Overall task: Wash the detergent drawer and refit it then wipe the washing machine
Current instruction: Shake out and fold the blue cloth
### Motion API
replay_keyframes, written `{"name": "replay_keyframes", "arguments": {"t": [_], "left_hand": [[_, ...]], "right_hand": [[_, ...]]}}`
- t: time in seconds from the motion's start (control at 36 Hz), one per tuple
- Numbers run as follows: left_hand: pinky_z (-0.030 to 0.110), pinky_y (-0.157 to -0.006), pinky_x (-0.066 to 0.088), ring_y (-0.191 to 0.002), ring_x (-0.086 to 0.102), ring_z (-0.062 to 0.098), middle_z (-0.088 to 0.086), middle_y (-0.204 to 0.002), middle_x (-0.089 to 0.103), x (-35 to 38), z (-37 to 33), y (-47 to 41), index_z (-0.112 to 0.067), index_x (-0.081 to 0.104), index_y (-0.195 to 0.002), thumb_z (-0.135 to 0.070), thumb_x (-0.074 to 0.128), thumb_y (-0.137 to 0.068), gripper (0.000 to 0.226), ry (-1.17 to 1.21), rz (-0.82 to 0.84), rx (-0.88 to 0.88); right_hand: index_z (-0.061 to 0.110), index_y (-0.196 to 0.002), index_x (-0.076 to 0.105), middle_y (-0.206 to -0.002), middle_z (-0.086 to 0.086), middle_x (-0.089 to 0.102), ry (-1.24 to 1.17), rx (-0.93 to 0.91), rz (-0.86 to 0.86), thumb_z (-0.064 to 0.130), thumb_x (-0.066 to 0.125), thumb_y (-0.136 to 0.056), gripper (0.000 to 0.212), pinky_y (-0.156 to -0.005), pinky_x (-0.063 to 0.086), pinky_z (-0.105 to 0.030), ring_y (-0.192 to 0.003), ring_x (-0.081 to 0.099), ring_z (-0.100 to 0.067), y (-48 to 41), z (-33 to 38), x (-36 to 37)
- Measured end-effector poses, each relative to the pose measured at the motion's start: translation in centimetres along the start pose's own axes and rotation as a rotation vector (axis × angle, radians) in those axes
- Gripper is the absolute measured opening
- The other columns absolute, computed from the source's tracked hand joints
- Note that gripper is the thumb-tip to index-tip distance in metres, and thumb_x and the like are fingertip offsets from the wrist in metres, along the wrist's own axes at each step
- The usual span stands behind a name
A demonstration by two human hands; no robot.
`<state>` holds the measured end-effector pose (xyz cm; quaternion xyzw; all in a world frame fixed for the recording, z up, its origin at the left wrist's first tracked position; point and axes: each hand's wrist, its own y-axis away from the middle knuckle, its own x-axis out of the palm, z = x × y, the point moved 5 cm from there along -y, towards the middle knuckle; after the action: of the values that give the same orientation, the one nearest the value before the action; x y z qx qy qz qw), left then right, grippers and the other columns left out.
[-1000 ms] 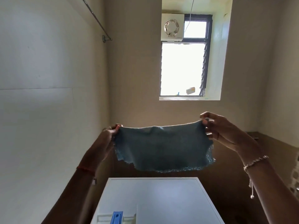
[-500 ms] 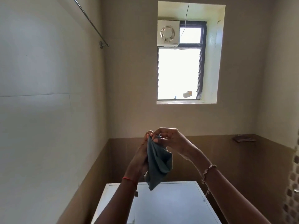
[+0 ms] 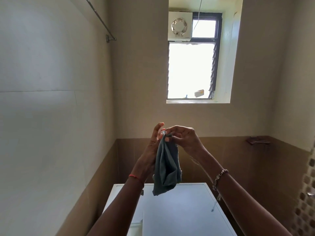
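A grey-blue cloth (image 3: 166,167) hangs folded in half above the white top of the washing machine (image 3: 180,210). My right hand (image 3: 185,137) pinches its top corners between thumb and fingers. My left hand (image 3: 153,150) stands upright against the cloth's left side, fingers mostly straight, touching the same top edge. Both hands are raised in front of the back wall. The detergent drawer is hidden behind my left forearm.
A tiled wall runs close along the left, with a metal rail (image 3: 102,19) high up. A window (image 3: 190,70) with an exhaust fan (image 3: 179,27) sits in the back wall. A mosaic-tiled edge (image 3: 305,201) stands at the right.
A second ago both hands held the cloth stretched wide. They came together and folded it in half; now it hangs from the right hand's pinch. The view tilted slightly down.
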<state>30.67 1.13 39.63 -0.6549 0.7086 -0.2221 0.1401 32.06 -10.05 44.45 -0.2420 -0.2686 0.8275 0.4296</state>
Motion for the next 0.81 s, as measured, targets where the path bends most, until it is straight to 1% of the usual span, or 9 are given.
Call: {"name": "replay_keyframes", "arguments": {"t": [0.08,0.17,0.28,0.36,0.39,0.44,0.53,0.67,0.81], "left_hand": [[0.009,-0.079,0.049,-0.09,0.063,-0.008,0.004,-0.121,0.039,0.0,-0.1,-0.4,-0.017,0.01,-0.136,-0.067,0.076,-0.05,0.119,-0.008,0.028,0.016],[0.013,-0.074,0.053,-0.087,0.066,0.0,0.003,-0.115,0.046,-0.1,0.0,-0.5,-0.023,0.014,-0.134,-0.064,0.082,-0.041,0.122,-0.012,0.024,0.006],[0.021,-0.08,0.051,-0.117,0.05,0.022,0.005,-0.133,0.038,-0.8,-0.2,0.7,-0.031,0.028,-0.133,-0.074,0.078,-0.025,0.126,-0.006,-0.125,-0.124],[0.028,-0.091,0.043,-0.117,0.047,0.019,0.001,-0.129,0.044,-1.9,-0.7,2.0,-0.029,0.041,-0.12,-0.07,0.076,-0.047,0.091,-0.197,-0.294,-0.133],[0.028,-0.09,0.044,-0.113,0.048,0.018,0.001,-0.124,0.049,-2.2,-0.6,2.6,-0.027,0.044,-0.116,-0.066,0.075,-0.057,0.077,-0.248,-0.35,-0.129],[0.021,-0.075,0.048,-0.096,0.055,0.014,-0.002,-0.103,0.058,-2.3,-0.2,3.8,-0.02,0.052,-0.104,-0.058,0.069,-0.065,0.058,-0.302,-0.392,-0.149],[0.016,-0.057,0.048,-0.08,0.059,0.012,0.0,-0.086,0.063,-1.8,1.4,5.5,-0.016,0.058,-0.093,-0.053,0.063,-0.073,0.042,-0.32,-0.325,-0.293],[0.026,-0.062,0.054,-0.093,0.059,0.018,0.004,-0.1,0.062,-1.6,4.2,7.0,-0.014,0.054,-0.104,-0.04,0.059,-0.087,0.032,-0.275,-0.226,-0.597],[0.025,-0.057,0.055,-0.074,0.072,0.016,0.006,-0.079,0.074,-1.7,4.0,6.8,-0.006,0.069,-0.084,-0.025,0.069,-0.083,0.02,-0.305,-0.101,-0.657]], "right_hand": [[0.02,-0.087,0.068,-0.084,0.007,0.07,-0.011,0.033,-0.015,-0.003,0.071,-0.072,0.027,-0.075,0.054,-0.021,-0.085,0.067,-0.014,0.1,-0.4,-0.1],[0.023,-0.089,0.07,-0.085,0.01,0.071,0.036,0.055,-0.011,0.002,0.07,-0.075,0.025,-0.073,0.052,-0.017,-0.084,0.067,-0.006,0.3,-0.6,-0.2],[0.025,-0.081,0.072,-0.08,0.011,0.071,0.114,0.091,-0.019,0.002,0.069,-0.078,0.023,-0.073,0.053,-0.019,-0.08,0.066,-0.004,0.5,-1.0,-0.9],[0.017,-0.085,0.072,-0.081,0.003,0.069,0.2,0.092,-0.005,0.004,0.069,-0.079,0.015,-0.07,0.05,-0.016,-0.079,0.064,-0.006,0.5,-1.0,-1.4],[0.015,-0.089,0.071,-0.082,0.002,0.068,0.237,0.086,0.008,0.003,0.068,-0.08,0.015,-0.07,0.05,-0.015,-0.081,0.064,-0.006,0.5,-1.0,-1.4],[0.014,-0.094,0.07,-0.083,0.002,0.066,0.261,0.084,0.026,0.002,0.067,-0.081,0.018,-0.072,0.051,-0.015,-0.083,0.063,-0.008,0.4,-0.9,-1.5],[0.01,-0.097,0.069,-0.082,0.004,0.065,0.286,0.083,0.051,-0.001,0.065,-0.081,0.02,-0.076,0.054,-0.017,-0.084,0.063,-0.009,0.3,-0.6,-1.7],[0.013,-0.097,0.069,-0.08,0.004,0.066,0.253,0.101,0.078,-0.003,0.066,-0.078,0.024,-0.072,0.054,-0.015,-0.077,0.066,0.0,0.4,-0.2,-2.2],[0.016,-0.088,0.071,-0.08,0.003,0.067,0.288,0.12,0.093,0.0,0.069,-0.078,0.02,-0.072,0.054,-0.017,-0.077,0.065,-0.002,0.7,-0.4,-2.9]]}}
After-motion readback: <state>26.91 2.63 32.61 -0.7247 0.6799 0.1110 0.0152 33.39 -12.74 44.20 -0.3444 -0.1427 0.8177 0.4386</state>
